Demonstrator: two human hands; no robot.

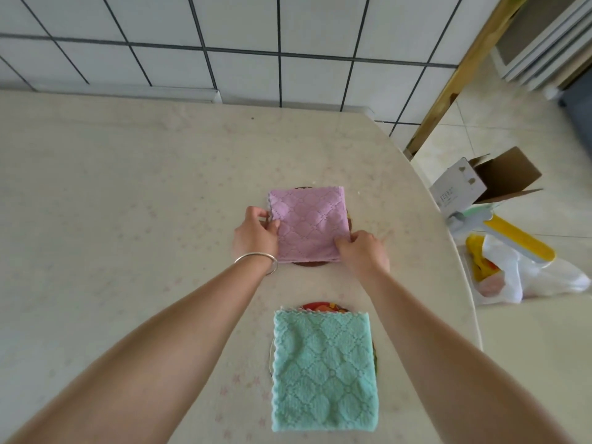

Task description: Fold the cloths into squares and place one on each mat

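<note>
Pink cloth (pixel 307 224) lies mid-frame over its mat (pixel 310 263), left hand (pixel 256 233) pinching its left edge, right hand (pixel 362 248) gripping its lower-right corner.

both hands hold a folded pink cloth (pixel 307 224) on the far mat (pixel 309 263): the left hand (pixel 256 233) pinches its left edge, the right hand (pixel 362 248) its near right corner. nearer on the counter (pixel 128 193), a folded green cloth (pixel 323 370) covers another mat (pixel 318 306).
</note>
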